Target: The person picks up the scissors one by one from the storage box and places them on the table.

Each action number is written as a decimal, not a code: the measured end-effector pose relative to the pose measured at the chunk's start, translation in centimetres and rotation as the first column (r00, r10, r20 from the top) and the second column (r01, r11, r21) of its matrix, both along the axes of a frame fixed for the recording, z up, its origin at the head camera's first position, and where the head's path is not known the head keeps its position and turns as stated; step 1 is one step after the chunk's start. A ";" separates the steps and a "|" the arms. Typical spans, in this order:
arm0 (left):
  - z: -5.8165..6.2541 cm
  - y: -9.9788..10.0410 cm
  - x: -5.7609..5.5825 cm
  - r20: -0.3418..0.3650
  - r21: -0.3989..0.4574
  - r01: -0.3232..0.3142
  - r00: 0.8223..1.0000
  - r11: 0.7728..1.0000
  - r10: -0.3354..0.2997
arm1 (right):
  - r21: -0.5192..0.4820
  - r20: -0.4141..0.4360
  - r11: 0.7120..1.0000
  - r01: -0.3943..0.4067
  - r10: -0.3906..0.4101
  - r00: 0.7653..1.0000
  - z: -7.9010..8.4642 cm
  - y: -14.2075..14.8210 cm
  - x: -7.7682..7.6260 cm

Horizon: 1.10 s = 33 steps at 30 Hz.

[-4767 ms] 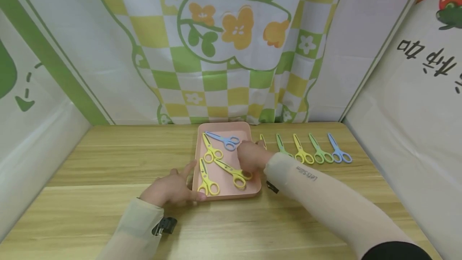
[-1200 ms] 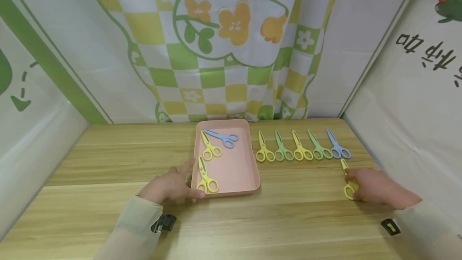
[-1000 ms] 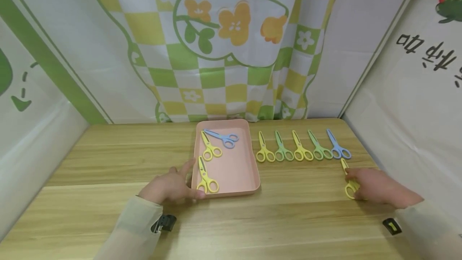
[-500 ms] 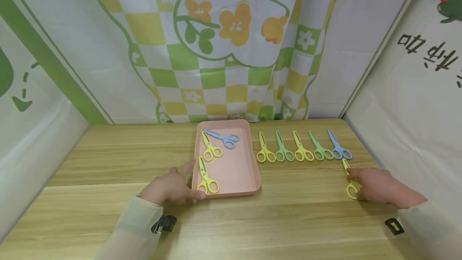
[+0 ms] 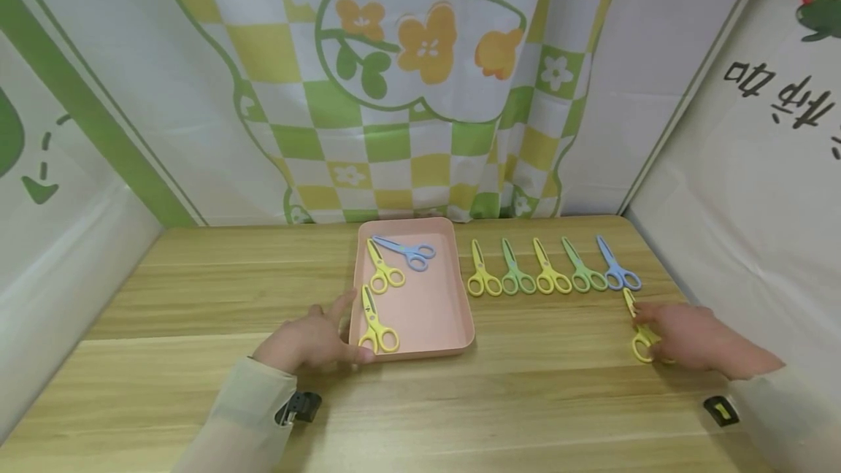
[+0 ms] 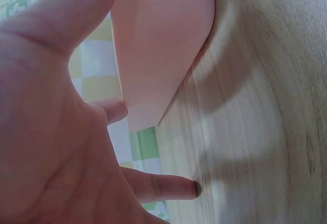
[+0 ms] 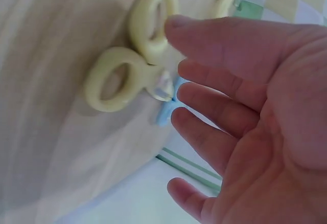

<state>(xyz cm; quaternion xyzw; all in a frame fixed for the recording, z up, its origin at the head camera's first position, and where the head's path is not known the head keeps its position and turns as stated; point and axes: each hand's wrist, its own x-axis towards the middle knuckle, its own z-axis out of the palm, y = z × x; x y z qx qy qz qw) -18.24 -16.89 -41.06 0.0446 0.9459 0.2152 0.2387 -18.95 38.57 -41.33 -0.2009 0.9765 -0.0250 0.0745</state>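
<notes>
My left hand [image 5: 309, 338] rests at the front left corner of a pink tray [image 5: 436, 320], thumb over the front edge and fingers spread along the left wall. Inside lie one blue pair of scissors [image 5: 418, 255] and two yellow pairs, the nearer scissors [image 5: 371, 314] close to my thumb. At the far right, my right hand [image 5: 686, 334] hovers beside yellow scissors [image 5: 641, 345] that lie on the table, partly covered by its fingers. In the right wrist view the thumb tip overlaps one handle loop of these scissors [image 7: 107, 88], while the other fingers extend loosely.
Right of the tray a row of scissors points away from me: yellow [image 5: 485, 283], green [image 5: 517, 281], yellow [image 5: 553, 281], green [image 5: 588, 279] and blue [image 5: 620, 277]. A checked curtain [image 5: 388, 141] hangs behind the wooden table [image 5: 512, 407]. White walls stand on both sides.
Yellow scissors from the tray's right part now lie at the far right, below the blue pair. My right hand moved there and has just shifted slightly right off them. The left hand stayed.
</notes>
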 end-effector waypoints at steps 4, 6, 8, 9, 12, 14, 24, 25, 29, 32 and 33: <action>0.1 0.0 0.1 -0.004 -0.003 0.005 1.000 1.000 -0.005 | -0.047 -0.048 0.999 0.000 -0.002 0.999 0.3 -0.5 -0.2; 0.1 0.0 0.0 -0.007 -0.004 0.011 1.000 1.000 -0.011 | -0.072 -0.070 0.997 -0.011 0.006 0.997 0.8 -1.6 -0.2; 0.2 0.0 0.0 -0.008 -0.005 0.012 1.000 1.000 -0.012 | -0.093 -0.099 0.995 -0.045 0.036 0.994 1.2 -3.3 -0.3; 0.3 0.0 0.0 -0.009 -0.005 0.011 1.000 1.000 -0.011 | -0.100 -0.111 0.993 -0.061 0.050 0.993 1.4 -4.4 -0.4; 0.2 0.0 0.0 -0.012 -0.004 0.011 1.000 1.000 -0.011 | -0.142 -0.159 0.978 -0.150 0.127 0.979 1.6 -8.4 -0.6; 0.1 0.0 0.1 -0.011 -0.003 0.008 1.000 1.000 -0.008 | -0.166 -0.170 0.962 -0.216 0.188 0.967 1.5 -11.6 -0.7; -0.4 -0.1 -0.1 -0.023 -0.010 0.010 1.000 1.000 -0.010 | -0.064 -0.002 0.805 -0.590 0.591 0.806 1.0 -27.0 1.4; -0.4 -0.1 -0.1 -0.026 -0.009 0.011 1.000 1.000 -0.011 | -0.061 0.012 0.795 -0.603 0.605 0.796 0.8 -27.9 1.5; -0.4 -0.1 -0.1 -0.026 -0.004 0.006 1.000 1.000 -0.006 | -0.047 0.064 0.803 -0.595 0.597 0.800 0.3 -30.3 1.5; 0.1 0.1 0.2 -0.024 -0.002 0.010 1.000 1.000 -0.010 | -0.045 0.119 0.835 -0.549 0.550 0.827 0.1 -30.9 1.1; 0.2 0.1 0.2 -0.022 -0.004 0.009 1.000 1.000 -0.010 | -0.041 0.135 0.847 -0.530 0.530 0.837 0.1 -31.0 1.0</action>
